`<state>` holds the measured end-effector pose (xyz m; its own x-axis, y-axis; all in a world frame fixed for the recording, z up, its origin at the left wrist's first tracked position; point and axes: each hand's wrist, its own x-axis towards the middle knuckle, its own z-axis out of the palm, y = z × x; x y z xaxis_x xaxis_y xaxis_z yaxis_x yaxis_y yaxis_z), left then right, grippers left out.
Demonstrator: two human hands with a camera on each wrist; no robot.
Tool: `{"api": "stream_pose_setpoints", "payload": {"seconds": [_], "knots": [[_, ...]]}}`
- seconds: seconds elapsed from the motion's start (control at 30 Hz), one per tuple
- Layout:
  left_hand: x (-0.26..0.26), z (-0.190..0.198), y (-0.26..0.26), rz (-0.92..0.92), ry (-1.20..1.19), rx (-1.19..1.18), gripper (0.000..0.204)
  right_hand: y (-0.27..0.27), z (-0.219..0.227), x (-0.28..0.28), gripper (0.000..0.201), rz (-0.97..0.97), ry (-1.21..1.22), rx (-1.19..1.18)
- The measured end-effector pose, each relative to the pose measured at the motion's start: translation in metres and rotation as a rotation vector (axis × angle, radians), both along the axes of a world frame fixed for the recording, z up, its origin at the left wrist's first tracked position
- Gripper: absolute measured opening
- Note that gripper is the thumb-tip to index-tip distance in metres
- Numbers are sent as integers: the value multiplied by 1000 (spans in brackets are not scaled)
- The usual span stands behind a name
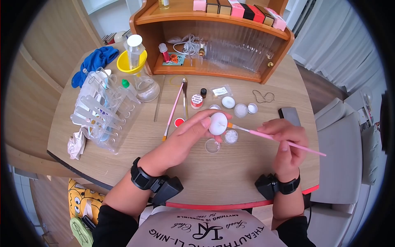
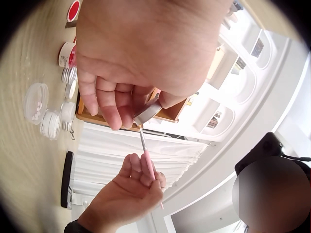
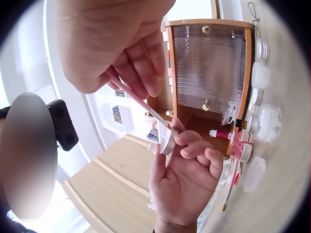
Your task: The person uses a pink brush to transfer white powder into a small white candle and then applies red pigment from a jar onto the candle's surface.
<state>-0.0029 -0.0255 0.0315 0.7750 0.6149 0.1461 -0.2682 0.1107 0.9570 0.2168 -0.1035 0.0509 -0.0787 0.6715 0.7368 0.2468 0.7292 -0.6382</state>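
My left hand (image 1: 187, 139) holds a white tealight candle (image 1: 218, 123) in a thin metal cup between thumb and fingers, raised over the table with its white face tilted up. In my right hand (image 1: 288, 144) a pink-handled paintbrush (image 1: 263, 135) is pinched, its orange bristles right at the candle's edge. Both wrist views show the brush tip meeting the metal cup (image 3: 168, 141). Below the hands stand a small open jar of white flakes (image 1: 231, 136) and a clear lid (image 1: 212, 145) with a few flakes in it.
Behind are a second white candle (image 1: 228, 102), small jars (image 1: 240, 110) and a red-labelled jar (image 1: 197, 101). Two more brushes (image 1: 174, 109) lie left of centre. A clear test-tube rack (image 1: 111, 131) and a flask (image 1: 147, 88) with yellow funnel stand left; a wooden cabinet (image 1: 207, 77) borders the back.
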Motion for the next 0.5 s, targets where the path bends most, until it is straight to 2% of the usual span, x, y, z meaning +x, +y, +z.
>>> {"api": "stream_pose_setpoints", "payload": {"seconds": [0.07,0.23,0.3,0.33,0.37,0.43,0.5], "knots": [[0,1,0,5,3,-1,49,1,0,0,8,30,24,23],[1,-1,1,72,-3,3,53,2,-2,1,10,-35,-17,15],[0,-1,5,248,-29,15,56,1,-4,2,8,-55,28,-9],[-2,0,7,249,-29,15,56,1,-4,1,7,-75,73,-34],[-3,0,9,346,-52,5,56,2,-5,-1,7,-74,72,-34],[-4,2,12,513,-79,6,56,5,-10,-10,7,-216,62,-157],[-7,2,14,552,-112,-4,55,10,-15,-12,8,-221,1,-199]]}}
